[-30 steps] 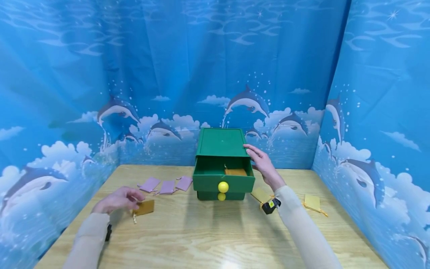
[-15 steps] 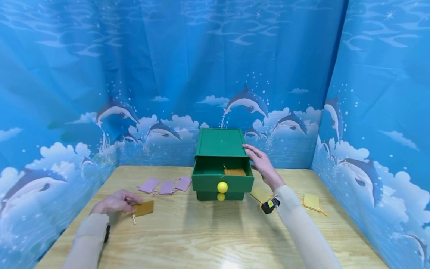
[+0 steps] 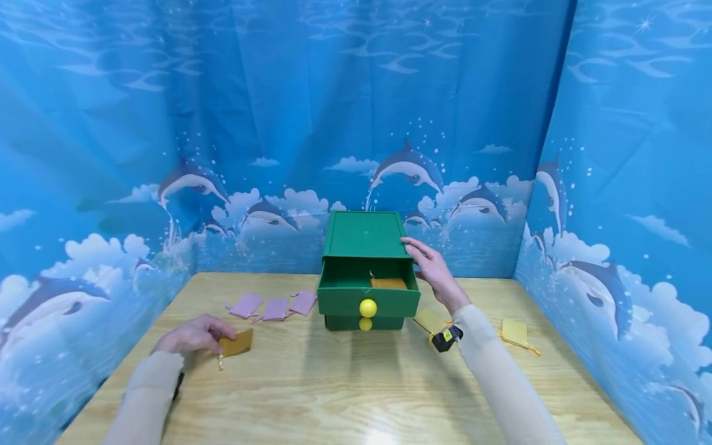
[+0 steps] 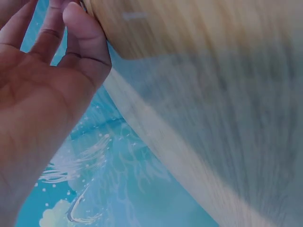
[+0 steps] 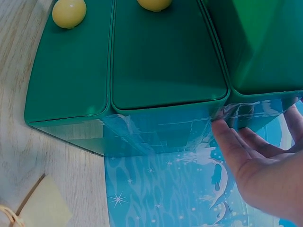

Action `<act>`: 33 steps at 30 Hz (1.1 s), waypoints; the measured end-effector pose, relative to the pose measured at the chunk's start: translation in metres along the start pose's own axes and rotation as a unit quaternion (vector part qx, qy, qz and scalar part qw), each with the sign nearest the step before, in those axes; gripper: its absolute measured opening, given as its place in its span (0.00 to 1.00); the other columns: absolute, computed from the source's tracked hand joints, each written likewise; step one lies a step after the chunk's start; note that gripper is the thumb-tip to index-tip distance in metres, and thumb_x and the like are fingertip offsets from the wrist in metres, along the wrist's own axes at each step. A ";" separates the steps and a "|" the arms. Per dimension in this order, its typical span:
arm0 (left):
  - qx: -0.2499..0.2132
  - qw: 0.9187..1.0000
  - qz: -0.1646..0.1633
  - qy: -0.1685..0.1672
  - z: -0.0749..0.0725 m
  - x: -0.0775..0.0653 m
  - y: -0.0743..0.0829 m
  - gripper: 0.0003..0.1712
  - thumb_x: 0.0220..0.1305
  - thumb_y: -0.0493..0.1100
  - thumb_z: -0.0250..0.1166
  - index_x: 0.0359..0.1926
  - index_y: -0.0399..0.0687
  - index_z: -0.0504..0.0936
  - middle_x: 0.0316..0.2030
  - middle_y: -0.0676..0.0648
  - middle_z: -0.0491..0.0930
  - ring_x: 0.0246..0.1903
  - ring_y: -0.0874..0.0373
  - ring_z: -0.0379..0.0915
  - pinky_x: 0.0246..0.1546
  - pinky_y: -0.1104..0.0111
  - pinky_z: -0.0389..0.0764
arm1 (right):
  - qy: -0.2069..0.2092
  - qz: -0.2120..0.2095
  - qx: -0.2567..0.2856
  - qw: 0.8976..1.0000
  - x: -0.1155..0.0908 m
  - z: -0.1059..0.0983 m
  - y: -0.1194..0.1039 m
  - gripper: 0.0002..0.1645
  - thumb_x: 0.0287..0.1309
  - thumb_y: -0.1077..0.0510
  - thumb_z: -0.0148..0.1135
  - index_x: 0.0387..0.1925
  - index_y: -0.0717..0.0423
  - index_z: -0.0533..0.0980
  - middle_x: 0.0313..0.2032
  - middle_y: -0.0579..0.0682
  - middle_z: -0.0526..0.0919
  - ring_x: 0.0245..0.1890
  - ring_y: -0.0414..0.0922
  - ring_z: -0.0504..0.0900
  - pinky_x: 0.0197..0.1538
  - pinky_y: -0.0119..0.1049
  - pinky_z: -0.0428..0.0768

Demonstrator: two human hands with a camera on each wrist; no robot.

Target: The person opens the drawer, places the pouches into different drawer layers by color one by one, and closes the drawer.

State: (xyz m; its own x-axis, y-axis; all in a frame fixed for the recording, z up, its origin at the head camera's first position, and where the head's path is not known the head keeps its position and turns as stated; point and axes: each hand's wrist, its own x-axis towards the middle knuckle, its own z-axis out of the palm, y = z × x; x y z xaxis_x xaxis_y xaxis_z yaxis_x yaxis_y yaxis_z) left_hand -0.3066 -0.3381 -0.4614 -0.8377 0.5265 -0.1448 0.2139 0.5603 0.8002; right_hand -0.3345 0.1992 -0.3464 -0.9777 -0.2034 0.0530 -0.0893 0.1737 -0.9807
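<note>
In the head view my left hand pinches the near-left end of a golden-brown drawstring pouch. Its pale cord dangles below the fingers. In the left wrist view the thumb bends toward the fingers at the top edge, where the pouch is mostly out of frame. My right hand rests with extended fingers along the right side of a green drawer cabinet. The upper drawer is pulled out, and an orange-brown pouch lies inside. Fingertips touch the taped cabinet side in the right wrist view.
Three lilac pouches lie left of the cabinet on the wooden table. Two yellow pouches lie on the right, one beside the cabinet and another farther out. A dolphin-print curtain surrounds the table's back and sides.
The left hand has come down onto the golden-brown pouch and its fingers have closed on the end; the pouch has shifted and bent slightly. My right hand stays at the cabinet.
</note>
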 end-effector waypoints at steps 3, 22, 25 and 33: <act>0.006 1.000 0.005 0.002 0.001 0.001 0.000 0.22 0.47 0.27 0.66 0.48 0.24 0.80 0.46 0.29 0.81 0.43 0.51 0.80 0.42 0.71 0.82 | 0.001 0.000 0.002 1.000 -0.004 0.001 -0.005 0.29 0.75 0.45 0.45 0.73 0.45 0.61 0.76 0.52 0.53 0.75 0.59 0.53 0.70 0.61 0.61; 0.036 0.999 0.006 0.030 0.005 0.004 0.003 0.14 0.51 0.29 0.69 0.41 0.27 0.84 0.40 0.34 0.85 0.37 0.60 0.78 0.35 0.73 0.81 | 0.002 -0.002 0.000 1.000 -0.005 0.000 -0.001 0.29 0.75 0.45 0.45 0.73 0.44 0.62 0.76 0.51 0.52 0.75 0.59 0.52 0.70 0.61 0.62; 0.034 0.999 0.019 0.028 0.005 0.003 0.001 0.14 0.54 0.29 0.67 0.42 0.26 0.83 0.40 0.33 0.85 0.35 0.63 0.78 0.35 0.74 0.80 | 0.001 -0.004 0.000 1.000 -0.005 0.001 -0.002 0.29 0.75 0.45 0.45 0.73 0.45 0.61 0.76 0.52 0.52 0.75 0.59 0.52 0.70 0.61 0.62; -0.005 1.000 0.002 0.021 0.004 0.004 0.004 0.16 0.59 0.31 0.64 0.47 0.24 0.80 0.40 0.35 0.85 0.34 0.65 0.78 0.36 0.73 0.81 | 0.001 -0.002 0.000 1.000 -0.005 0.002 -0.004 0.29 0.75 0.45 0.45 0.73 0.45 0.62 0.76 0.51 0.53 0.75 0.59 0.53 0.70 0.60 0.63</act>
State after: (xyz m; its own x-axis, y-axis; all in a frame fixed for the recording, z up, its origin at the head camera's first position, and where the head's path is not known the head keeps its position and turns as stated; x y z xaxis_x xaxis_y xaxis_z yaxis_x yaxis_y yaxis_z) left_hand -0.3069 -0.3310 -0.4607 -0.8576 0.5007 -0.1175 0.2122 0.5526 0.8060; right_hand -0.3285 0.1974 -0.3431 -0.9775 -0.2030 0.0568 -0.0927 0.1720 -0.9807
